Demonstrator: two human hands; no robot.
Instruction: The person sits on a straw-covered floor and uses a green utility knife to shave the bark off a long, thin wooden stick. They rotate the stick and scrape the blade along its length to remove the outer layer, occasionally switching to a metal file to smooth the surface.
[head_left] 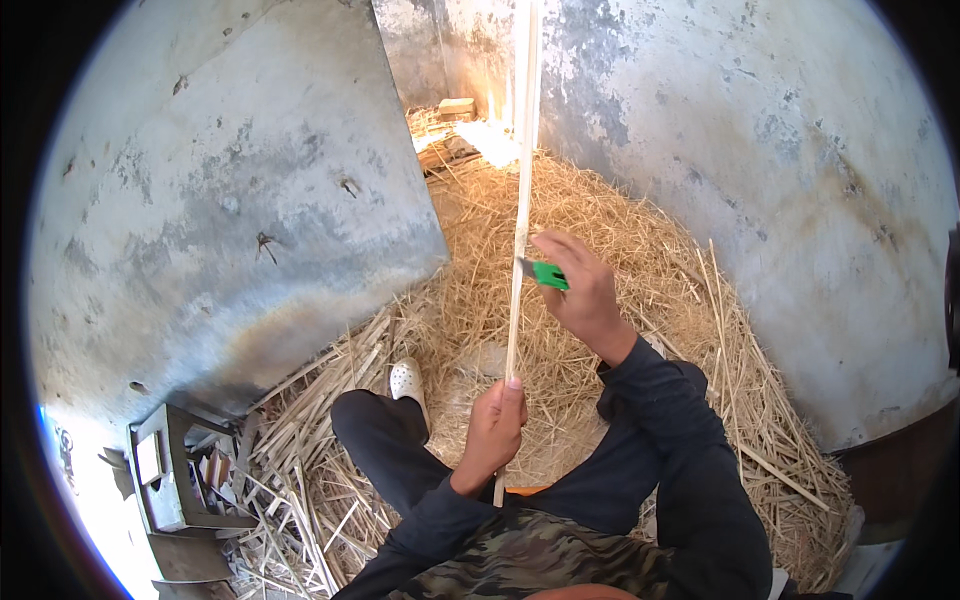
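Observation:
A long, pale strip, which looks like split bamboo, stands upright in front of me and runs out past the top of the view. Near its lower end my left hand is wrapped round it, thumb on top. Higher up, my right hand grips a green utility knife. Its short blade points left and meets the strip's right edge. The right hand's fingertips sit close beside the strip; most of the knife's handle is hidden in the palm.
Thin shavings cover the floor. Longer strips are heaped at the left, more at the right. A worn wooden stool lies at lower left. Stained walls rise on both sides. A brick is at the far end.

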